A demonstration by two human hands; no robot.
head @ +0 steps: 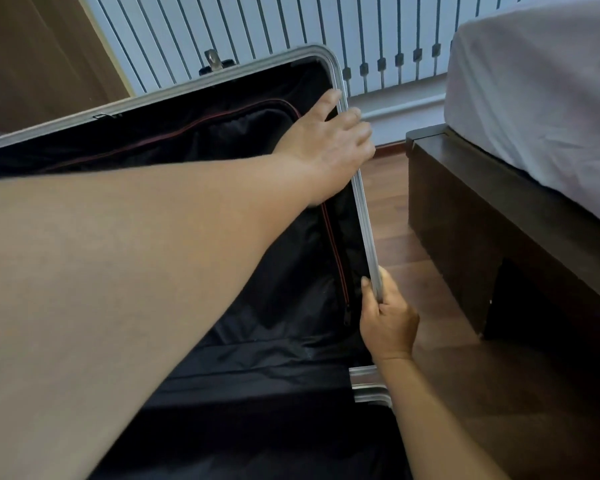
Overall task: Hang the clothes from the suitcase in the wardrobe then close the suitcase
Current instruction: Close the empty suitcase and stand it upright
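Observation:
The suitcase lid (365, 216) stands raised, a silver metal frame around black lining with a red zip line. My left hand (329, 140) reaches across and curls its fingers over the lid's right rim near the top corner. My right hand (385, 320) grips the same rim lower down, thumb inside and fingers outside. The suitcase's lower half (284, 375) lies on the floor below, showing only black lining. No clothes show inside. My left forearm hides much of the interior.
A dark wooden bed frame (471, 216) with a grey mattress (541, 91) stands close on the right, with a strip of wooden floor (395, 202) between. A white slatted radiator (257, 29) lines the wall behind. A brown wooden panel (32, 46) is at the upper left.

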